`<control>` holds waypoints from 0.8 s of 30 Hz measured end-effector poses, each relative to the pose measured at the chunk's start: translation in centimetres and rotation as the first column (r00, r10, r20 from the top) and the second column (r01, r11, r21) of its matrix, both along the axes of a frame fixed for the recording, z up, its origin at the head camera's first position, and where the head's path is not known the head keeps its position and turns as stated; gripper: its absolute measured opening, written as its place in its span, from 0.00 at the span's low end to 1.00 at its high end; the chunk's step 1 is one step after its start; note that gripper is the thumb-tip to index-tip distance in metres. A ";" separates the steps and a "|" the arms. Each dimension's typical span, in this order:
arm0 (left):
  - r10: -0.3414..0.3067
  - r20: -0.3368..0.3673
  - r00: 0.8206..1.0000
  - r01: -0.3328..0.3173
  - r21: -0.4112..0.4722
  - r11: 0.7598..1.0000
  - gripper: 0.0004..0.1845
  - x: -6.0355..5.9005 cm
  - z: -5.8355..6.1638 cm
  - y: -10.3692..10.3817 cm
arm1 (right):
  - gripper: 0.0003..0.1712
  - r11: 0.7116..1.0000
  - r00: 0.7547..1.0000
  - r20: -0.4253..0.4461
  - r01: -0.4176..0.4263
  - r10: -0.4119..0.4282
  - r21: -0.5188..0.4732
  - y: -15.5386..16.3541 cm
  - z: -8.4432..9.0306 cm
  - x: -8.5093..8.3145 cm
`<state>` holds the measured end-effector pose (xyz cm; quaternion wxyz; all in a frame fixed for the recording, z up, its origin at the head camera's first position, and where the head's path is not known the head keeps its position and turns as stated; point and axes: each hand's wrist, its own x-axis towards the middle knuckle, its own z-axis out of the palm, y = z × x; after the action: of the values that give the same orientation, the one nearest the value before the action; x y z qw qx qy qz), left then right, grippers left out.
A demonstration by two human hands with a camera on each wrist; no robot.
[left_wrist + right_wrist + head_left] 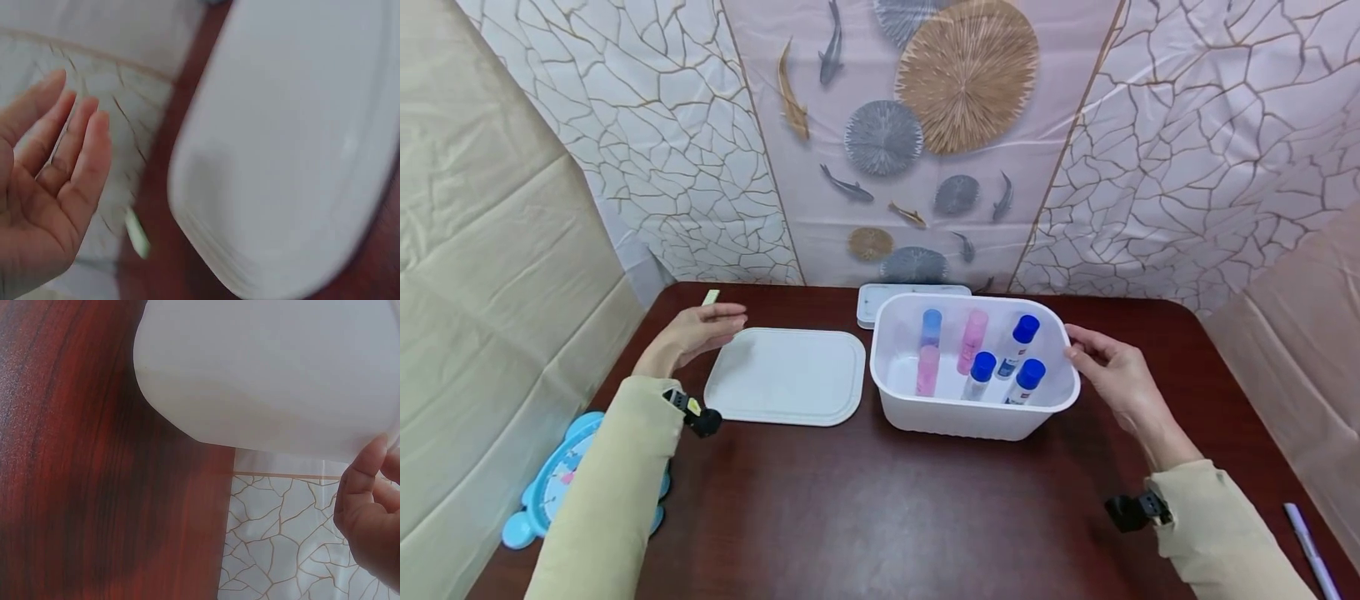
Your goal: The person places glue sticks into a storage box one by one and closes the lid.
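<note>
1. Hands sit on either side of a white tub (973, 417) on the dark wooden table (865, 508). The right hand (1112, 375) rests against the tub's right rim with its fingers lightly bent; the right wrist view shows a fingertip (369, 465) touching the rim, but nothing is gripped.
2. The left hand (696, 333) hovers released, fingers straight and loosely together, just beside the far left corner of a flat white lid (786, 377). It holds nothing.
3. The lid lies flat on the table to the left of the tub, close to it but apart.
4. Six bottles stand upright in the tub: four with blue caps (982, 367) and two pink ones (972, 340). The tub's near wall hides their lower parts.
5. One smaller white lid or tray (872, 302) lies behind the tub, mostly hidden by it.
6. One small pale green piece (711, 297) lies near the table's far edge, just beyond the left hand.
7. One light blue toy-like object (553, 483) sits at the table's left edge, partly covered by the left sleeve.
8. One pale pen (1307, 546) lies at the table's near right corner.
</note>
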<state>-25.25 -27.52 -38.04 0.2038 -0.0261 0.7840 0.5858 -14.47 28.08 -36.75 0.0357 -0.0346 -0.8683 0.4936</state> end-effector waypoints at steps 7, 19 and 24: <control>0.218 0.043 0.975 -0.213 -0.100 0.972 0.32 1.2 -3.4 -2.4 | 0.29 0.999 1.000 -0.028 -0.014 0.013 -0.037 0.1 -0.3 0.0; 0.335 0.062 0.940 -0.319 -0.178 0.931 0.29 2.4 -5.4 -2.6 | 0.31 1.000 1.000 0.012 0.001 0.000 -0.030 0.0 -0.3 -0.2; 0.330 0.037 0.943 -0.314 -0.219 0.924 0.28 2.1 -5.7 -2.6 | 0.30 1.000 1.000 0.009 0.003 -0.002 -0.030 -0.1 -0.2 -0.2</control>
<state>-23.13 -30.16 -43.77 0.1295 -0.1975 0.8185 0.5237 -14.63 27.97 -36.98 0.0318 -0.0384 -0.8607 0.5066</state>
